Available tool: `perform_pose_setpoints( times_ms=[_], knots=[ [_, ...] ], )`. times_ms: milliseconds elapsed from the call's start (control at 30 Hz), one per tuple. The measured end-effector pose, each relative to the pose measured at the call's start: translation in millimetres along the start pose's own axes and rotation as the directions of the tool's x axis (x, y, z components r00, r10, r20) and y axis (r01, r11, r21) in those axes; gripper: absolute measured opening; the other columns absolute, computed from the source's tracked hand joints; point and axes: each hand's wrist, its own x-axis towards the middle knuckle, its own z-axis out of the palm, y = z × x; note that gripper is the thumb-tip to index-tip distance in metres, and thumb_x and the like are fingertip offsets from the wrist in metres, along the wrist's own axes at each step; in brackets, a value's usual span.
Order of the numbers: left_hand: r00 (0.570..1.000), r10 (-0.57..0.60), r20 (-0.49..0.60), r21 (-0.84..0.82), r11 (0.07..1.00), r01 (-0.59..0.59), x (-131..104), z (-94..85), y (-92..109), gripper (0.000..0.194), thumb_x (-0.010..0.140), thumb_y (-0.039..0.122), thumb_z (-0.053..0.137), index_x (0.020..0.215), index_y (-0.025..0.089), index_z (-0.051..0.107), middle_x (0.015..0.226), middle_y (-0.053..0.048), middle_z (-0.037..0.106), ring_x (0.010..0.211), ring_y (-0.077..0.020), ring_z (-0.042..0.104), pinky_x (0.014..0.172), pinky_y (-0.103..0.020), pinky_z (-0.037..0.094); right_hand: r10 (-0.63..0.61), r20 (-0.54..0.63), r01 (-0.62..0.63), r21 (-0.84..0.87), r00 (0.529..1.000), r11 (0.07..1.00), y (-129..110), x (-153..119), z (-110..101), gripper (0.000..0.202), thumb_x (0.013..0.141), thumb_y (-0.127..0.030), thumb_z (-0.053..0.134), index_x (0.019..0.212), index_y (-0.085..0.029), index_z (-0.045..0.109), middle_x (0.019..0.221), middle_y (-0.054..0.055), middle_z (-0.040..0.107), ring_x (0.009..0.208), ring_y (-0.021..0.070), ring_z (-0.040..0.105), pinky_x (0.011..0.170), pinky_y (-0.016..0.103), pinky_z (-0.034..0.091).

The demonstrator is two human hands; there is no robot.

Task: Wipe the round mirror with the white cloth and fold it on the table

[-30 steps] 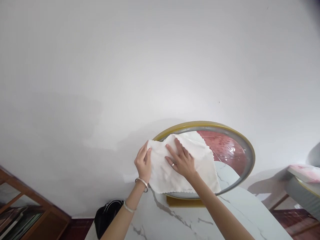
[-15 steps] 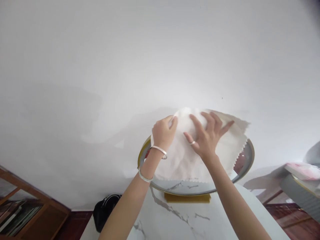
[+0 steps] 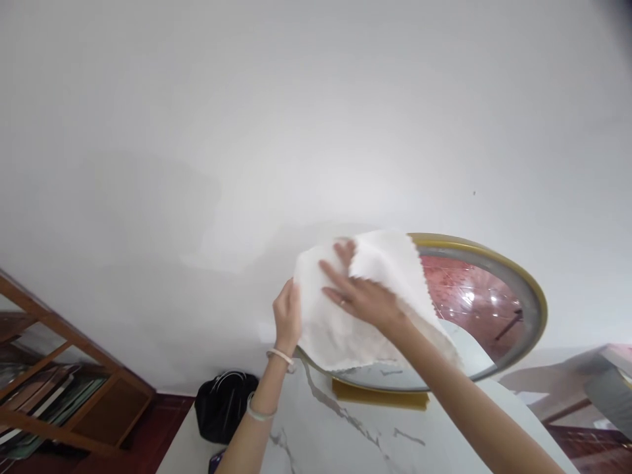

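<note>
A white cloth (image 3: 328, 336) with a zigzag edge lies over the left part of an oval mirror (image 3: 459, 303) that has a gold and grey rim. At the mirror's left side, my left hand (image 3: 287, 319) is closed around the cloth's edge; the rim under it is hidden. My right hand (image 3: 370, 299) presses against the cloth with its fingers spread, and a fold of cloth hangs over some of them. The mirror stands on a gold base (image 3: 380, 394). Red floor shows reflected in the uncovered glass.
Beneath the mirror is a white marbled table (image 3: 340, 441). A black bag (image 3: 224, 401) sits at its left edge. A wooden shelf (image 3: 103, 408) with books or folders stands at lower left. The white wall (image 3: 296, 131) is close behind; a grey piece of furniture (image 3: 609, 388) stands at right.
My right hand has swept left across the cloth, and the cloth has shifted left, baring the mirror's right side. My left hand has moved down to the mirror's left side. The view has shifted slightly.
</note>
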Motion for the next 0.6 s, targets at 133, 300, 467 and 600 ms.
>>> perform_pose_setpoints(
  times_ms=[133,300,467,600],
  knots=[
    [0.892,0.435,0.124,0.35,0.822,-0.449,19.7,39.8,45.6,0.047,0.092,0.052,0.05,0.124,0.018,0.056,0.108,-0.01,0.069,0.099,-0.0216,0.064,0.083,-0.031,0.048,0.208,-0.317,-0.27,-0.166,0.925,0.948,62.9,-16.2,-37.1,0.06,0.09,-0.059,0.048,0.141,-0.027,0.045,0.145,0.013,0.045,0.136,0.0377,0.035,0.108,0.066,0.021],
    [0.753,0.581,0.309,0.473,0.593,-0.652,39.9,75.4,87.1,0.042,0.101,0.042,0.032,0.127,0.02,0.057,0.096,-0.005,0.071,0.082,-0.0164,0.065,0.071,-0.026,0.045,0.292,-0.468,-0.41,-0.171,0.834,0.896,89.2,-18.5,-57.5,0.048,0.095,-0.054,0.04,0.122,-0.02,0.061,0.115,0.012,0.064,0.115,0.0324,0.053,0.104,0.058,0.031],
    [0.818,0.549,0.174,0.432,0.703,-0.564,31.0,43.2,50.0,0.041,0.101,0.04,0.033,0.132,0.022,0.054,0.112,-0.007,0.069,0.098,-0.0181,0.065,0.082,-0.028,0.048,0.146,-0.564,-0.254,-0.118,0.813,0.96,41.1,-7.4,-24.4,0.037,0.097,-0.029,0.046,0.132,-0.025,0.054,0.13,0.01,0.058,0.129,0.0308,0.044,0.109,0.061,0.026],
    [0.956,0.293,-0.029,0.327,0.906,-0.268,-17.2,3.7,-40.4,0.047,0.101,0.043,0.029,0.13,0.017,0.054,0.115,-0.014,0.067,0.109,-0.0232,0.064,0.091,-0.035,0.05,-0.263,-0.361,0.26,-0.057,0.895,0.964,-16.0,-26.7,21.8,0.043,0.092,-0.013,0.049,0.133,-0.029,0.052,0.126,0.004,0.063,0.125,0.0199,0.05,0.107,0.041,0.041]
  ],
)
